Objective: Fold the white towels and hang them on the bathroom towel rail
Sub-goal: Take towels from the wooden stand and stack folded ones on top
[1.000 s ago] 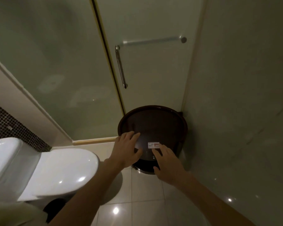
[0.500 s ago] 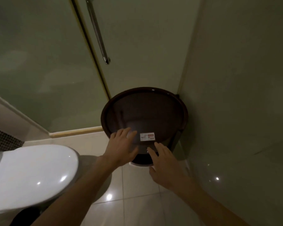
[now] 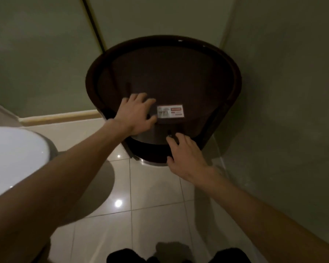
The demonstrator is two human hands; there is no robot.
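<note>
at the bottom edge 2 dark shapes (image 3: pixel 122 255) show, probably the person's feet, though too cut off to be sure. the glossy tiled floor (image 3: pixel 150 186) runs forward from there, with the white toilet (image 3: pixel 13 158) at the left.

further out, both bare arms reach to a dark round container (image 3: pixel 169 73) standing in the corner. the right hand (image 3: pixel 186 158) is nearer: its fingers are loosely bent, the tips at the container's lower front edge, and it grips nothing that can be seen. whether the tips touch the edge cannot be told. the left hand (image 3: pixel 135 114) lies flat with its fingers spread on the container's sloping dark face, just beside a white sticker (image 3: pixel 170 111), and holds nothing either.

behind the container is the frosted glass panel (image 3: pixel 36 54), and the plain wall (image 3: pixel 283 92) is to the right.

the white towels are not in view, nor is the towel rail, so folding has not begun. this looks like the fetching step: the hands seem about to open or shift the container, perhaps to get at towels. the next move calls for a firm hold on its rim, and room is tight between glass and wall.
</note>
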